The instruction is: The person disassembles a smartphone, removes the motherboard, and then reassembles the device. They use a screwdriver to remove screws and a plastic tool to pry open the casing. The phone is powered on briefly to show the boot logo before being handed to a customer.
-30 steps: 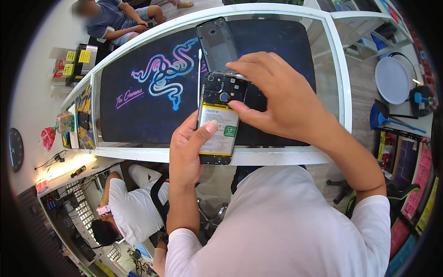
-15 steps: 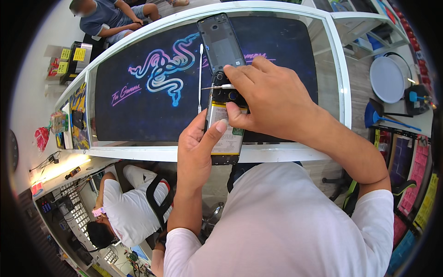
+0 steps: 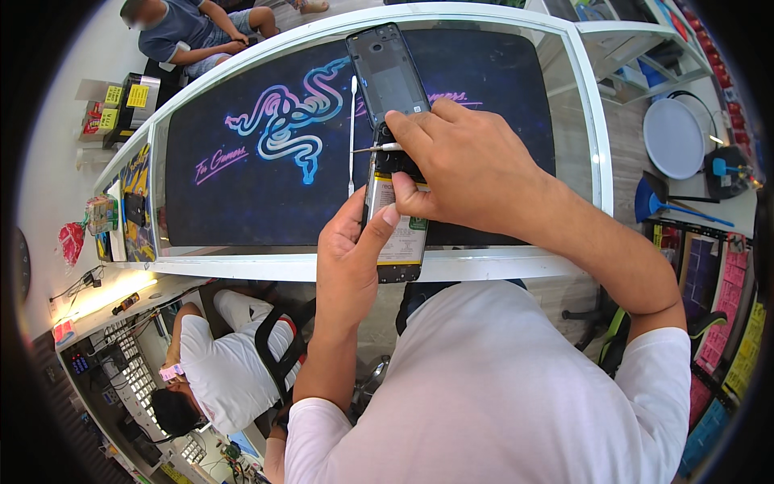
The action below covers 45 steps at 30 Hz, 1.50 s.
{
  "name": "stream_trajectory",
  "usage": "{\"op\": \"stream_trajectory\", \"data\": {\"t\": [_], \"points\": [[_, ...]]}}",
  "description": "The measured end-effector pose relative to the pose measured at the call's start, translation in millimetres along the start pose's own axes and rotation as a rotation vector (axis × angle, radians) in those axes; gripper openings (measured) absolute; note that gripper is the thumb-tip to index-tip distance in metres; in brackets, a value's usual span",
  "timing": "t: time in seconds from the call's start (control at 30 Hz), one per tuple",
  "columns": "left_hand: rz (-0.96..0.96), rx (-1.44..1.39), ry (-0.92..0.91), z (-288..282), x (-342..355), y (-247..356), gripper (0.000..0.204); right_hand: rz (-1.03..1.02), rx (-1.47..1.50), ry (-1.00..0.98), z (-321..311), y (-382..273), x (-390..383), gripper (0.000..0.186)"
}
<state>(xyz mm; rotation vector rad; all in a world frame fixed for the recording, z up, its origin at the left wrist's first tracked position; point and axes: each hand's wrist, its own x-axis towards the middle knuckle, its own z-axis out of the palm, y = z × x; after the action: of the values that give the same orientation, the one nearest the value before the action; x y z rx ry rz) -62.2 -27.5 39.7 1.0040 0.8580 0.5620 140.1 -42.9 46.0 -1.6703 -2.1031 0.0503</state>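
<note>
My left hand [image 3: 348, 246] grips an opened smartphone [image 3: 401, 242] by its sides, thumb across the edge of the battery. The battery label and yellow strip show; the phone's lower end points toward me. My right hand [image 3: 480, 161] is closed over the phone's upper part, thumb and fingers pressing there, and hides much of it. Between its fingers sits a slim screwdriver [image 3: 379, 148], its thin shaft pointing left. Beyond the phone lies a dark phone back cover [image 3: 389, 73], inner side up. Left of it rests a long thin metal pry tool [image 3: 352, 121].
A dark printed mat [image 3: 210, 210] covers the white-framed glass counter [image 3: 500, 264]. One person [image 3: 173, 36] sits beyond it; another person [image 3: 226, 363] sits at a workbench at lower left. A round grey stool top [image 3: 674, 139] and a blue dustpan [image 3: 647, 199] stand at right.
The phone and both hands have shifted slightly up and away from me. My right hand has moved a little left over the phone's top, covering more of it.
</note>
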Motion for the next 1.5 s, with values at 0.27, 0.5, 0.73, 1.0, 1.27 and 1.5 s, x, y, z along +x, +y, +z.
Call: {"op": "stream_trajectory", "data": {"t": [0.27,0.5,0.73,1.0,1.27,1.5], "points": [[-0.012,-0.001,-0.01,-0.2,1.0,-1.9,0.042,0.021,-0.034,-0.086,-0.2,0.3,-0.5,0.058],[0.032,0.058,0.01,0.6,0.2,-4.5,0.043,-0.009,0.015,0.054,10.9,4.1,-2.3,0.057],[-0.001,0.028,0.002,-0.4,-0.9,-5.7,0.042,-0.054,0.003,0.069,12.9,6.1,-5.4,0.058],[-0.027,0.003,0.019,-2.6,-1.6,-7.7,0.04,-0.087,-0.018,0.046,3.9,10.7,-1.8,0.032],[-0.089,-0.136,0.018,-12.3,-0.7,-5.9,0.045,0.139,0.274,0.138,-3.4,24.6,-2.1,0.018],[0.001,-0.199,0.015,-26.3,1.8,-5.5,0.044,0.696,0.685,-0.098,-20.0,37.7,-44.0,0.021]]}}
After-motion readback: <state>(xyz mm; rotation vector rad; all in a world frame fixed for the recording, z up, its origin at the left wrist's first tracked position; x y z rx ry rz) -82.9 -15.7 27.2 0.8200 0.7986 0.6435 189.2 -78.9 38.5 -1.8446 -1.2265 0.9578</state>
